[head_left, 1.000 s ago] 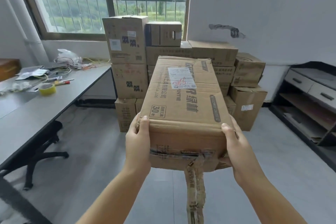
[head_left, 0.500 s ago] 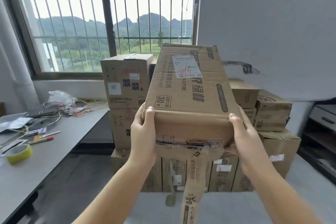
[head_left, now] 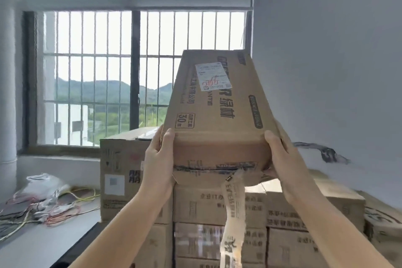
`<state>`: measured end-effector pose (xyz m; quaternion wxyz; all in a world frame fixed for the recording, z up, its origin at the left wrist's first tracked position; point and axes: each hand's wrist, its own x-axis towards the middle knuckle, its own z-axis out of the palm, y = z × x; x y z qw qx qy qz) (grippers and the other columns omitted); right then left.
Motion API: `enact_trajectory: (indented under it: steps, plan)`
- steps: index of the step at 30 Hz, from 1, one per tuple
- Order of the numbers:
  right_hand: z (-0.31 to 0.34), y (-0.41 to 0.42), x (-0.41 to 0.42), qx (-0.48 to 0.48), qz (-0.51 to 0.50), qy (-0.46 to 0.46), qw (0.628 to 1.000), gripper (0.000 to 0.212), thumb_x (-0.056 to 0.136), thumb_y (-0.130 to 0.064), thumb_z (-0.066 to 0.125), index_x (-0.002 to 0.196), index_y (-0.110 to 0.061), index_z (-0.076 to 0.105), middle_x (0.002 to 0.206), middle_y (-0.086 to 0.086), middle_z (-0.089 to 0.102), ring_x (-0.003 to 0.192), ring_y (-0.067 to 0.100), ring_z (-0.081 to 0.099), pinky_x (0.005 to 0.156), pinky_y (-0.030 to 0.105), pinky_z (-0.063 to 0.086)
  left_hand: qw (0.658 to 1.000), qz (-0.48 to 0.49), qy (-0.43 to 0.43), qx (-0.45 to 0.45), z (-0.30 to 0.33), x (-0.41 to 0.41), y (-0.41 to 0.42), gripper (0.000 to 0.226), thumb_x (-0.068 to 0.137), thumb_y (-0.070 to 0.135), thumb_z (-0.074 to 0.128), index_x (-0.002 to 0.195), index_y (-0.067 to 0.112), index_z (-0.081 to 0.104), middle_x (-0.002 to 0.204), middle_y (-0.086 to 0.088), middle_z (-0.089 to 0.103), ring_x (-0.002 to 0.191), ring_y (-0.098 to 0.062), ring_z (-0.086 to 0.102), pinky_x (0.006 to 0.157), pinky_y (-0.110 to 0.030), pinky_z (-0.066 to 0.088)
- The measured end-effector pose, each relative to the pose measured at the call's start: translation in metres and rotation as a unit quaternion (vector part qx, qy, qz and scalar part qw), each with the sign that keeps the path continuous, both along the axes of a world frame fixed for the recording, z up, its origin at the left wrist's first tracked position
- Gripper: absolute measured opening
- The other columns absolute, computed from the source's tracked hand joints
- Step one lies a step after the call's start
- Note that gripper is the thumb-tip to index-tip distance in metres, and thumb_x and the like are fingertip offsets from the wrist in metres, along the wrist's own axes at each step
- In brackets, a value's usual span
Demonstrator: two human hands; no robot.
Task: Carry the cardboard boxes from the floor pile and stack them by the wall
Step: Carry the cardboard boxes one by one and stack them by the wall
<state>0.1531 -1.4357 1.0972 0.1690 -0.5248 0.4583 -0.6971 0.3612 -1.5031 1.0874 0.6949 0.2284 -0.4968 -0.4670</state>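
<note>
I hold a long brown cardboard box (head_left: 217, 111) raised in front of me, its top bearing a white shipping label and dark print. My left hand (head_left: 159, 159) grips its near left corner, thumb on top and fingers underneath. My right hand (head_left: 280, 156) grips the near right corner the same way. A loose strip of printed tape (head_left: 233, 213) hangs from the box's near end. Below and behind it stands the stack of cardboard boxes (head_left: 291, 213) against the white wall (head_left: 326, 72), with a taller box (head_left: 121, 169) at its left.
A barred window (head_left: 97, 76) fills the back left. A grey desk (head_left: 43, 239) runs along the left, with a white bag and coloured wires (head_left: 47, 198) on it. A dark smear (head_left: 322, 152) marks the wall on the right.
I have come closer to the stack and lifted the box higher, from chest level to above the top boxes. Both hands keep the same grip on its near corners.
</note>
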Motion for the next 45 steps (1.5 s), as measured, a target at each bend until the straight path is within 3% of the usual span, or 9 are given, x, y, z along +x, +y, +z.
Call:
enact_trajectory:
  steps: [4,11,14,22,25,28,34,41,45]
  plan:
    - [0.023,-0.085,-0.029,0.003,-0.009,0.011,1.000,0.042,0.096,-0.047,0.043,0.136,-0.058,0.035,0.136,-0.014,0.050,0.118,0.010,0.052,0.091,0.051,0.053,1.000,0.015,-0.010,0.003,0.025,-0.025,-0.077,0.031,0.094,0.037,0.051,0.124,0.036,0.058,0.114,0.012,0.065,0.108,-0.011,0.060,0.101,-0.047,0.046]
    - [0.044,-0.227,-0.063,-0.006,-0.055,0.063,0.997,0.039,0.099,-0.043,0.036,0.138,-0.050,0.038,0.137,-0.005,0.049,0.120,0.019,0.050,0.097,0.052,0.049,0.997,0.021,-0.071,-0.006,0.052,-0.057,-0.216,0.020,0.096,0.035,0.046,0.092,0.042,0.064,0.085,0.016,0.063,0.083,-0.006,0.058,0.087,-0.051,0.051]
    - [0.052,-0.289,-0.074,-0.011,-0.047,0.053,0.997,0.046,0.097,-0.044,0.042,0.143,-0.047,0.035,0.141,-0.009,0.046,0.123,0.015,0.048,0.097,0.038,0.048,0.997,0.025,-0.077,-0.005,0.061,-0.064,-0.280,0.021,0.096,0.034,0.046,0.095,0.036,0.066,0.089,0.009,0.059,0.085,-0.011,0.054,0.092,-0.060,0.047]
    - [0.063,-0.444,-0.098,0.024,-0.026,0.036,0.999,0.056,0.093,-0.044,0.051,0.146,-0.047,0.031,0.148,-0.002,0.043,0.134,0.021,0.041,0.113,0.047,0.032,0.991,-0.002,-0.137,-0.003,0.083,-0.068,-0.431,0.022,0.097,0.035,0.043,0.089,0.036,0.065,0.093,0.005,0.059,0.084,-0.012,0.055,0.079,-0.066,0.047]
    - [0.057,-0.482,-0.101,0.081,-0.001,0.022,0.997,0.055,0.095,-0.041,0.050,0.145,-0.048,0.029,0.142,-0.005,0.046,0.123,0.021,0.050,0.089,0.056,0.051,0.982,-0.016,-0.184,0.049,0.081,-0.068,-0.476,0.020,0.097,0.039,0.043,0.106,0.037,0.061,0.116,0.001,0.054,0.102,-0.019,0.052,0.077,-0.067,0.050]
    - [0.052,-0.508,-0.109,0.137,0.015,0.057,0.989,0.059,0.098,-0.034,0.049,0.149,-0.044,0.022,0.132,-0.009,0.044,0.094,0.007,0.053,0.059,0.041,0.058,0.961,-0.033,-0.259,0.094,0.070,-0.063,-0.515,0.026,0.097,0.040,0.045,0.122,0.038,0.053,0.130,0.001,0.050,0.117,-0.020,0.046,0.076,-0.051,0.053]
    - [0.026,-0.540,-0.145,0.152,-0.047,0.244,0.957,0.078,0.096,-0.027,0.055,0.149,-0.046,0.000,0.137,-0.002,0.047,0.111,0.012,0.050,0.092,0.032,0.046,0.884,0.012,-0.459,0.086,0.034,-0.063,-0.562,0.051,0.095,0.040,0.051,0.142,0.036,0.033,0.114,0.008,0.060,0.105,-0.016,0.055,0.073,-0.032,0.049]
    - [0.003,-0.571,-0.151,0.133,-0.022,0.199,0.971,0.067,0.098,-0.023,0.052,0.151,-0.040,0.015,0.143,0.000,0.048,0.131,0.017,0.045,0.103,0.048,0.044,0.880,0.058,-0.468,0.060,0.023,-0.077,-0.567,0.032,0.100,0.032,0.043,0.131,0.025,0.044,0.114,-0.014,0.064,0.101,-0.030,0.061,0.066,-0.029,0.047]
    - [-0.011,-0.575,-0.149,0.116,-0.020,0.181,0.976,0.066,0.098,-0.023,0.053,0.151,-0.039,0.017,0.143,0.001,0.048,0.132,0.020,0.045,0.105,0.049,0.042,0.832,0.087,-0.548,0.017,0.012,-0.078,-0.562,0.036,0.101,0.027,0.042,0.136,0.021,0.041,0.108,-0.006,0.064,0.082,-0.015,0.057,0.057,-0.017,0.035]
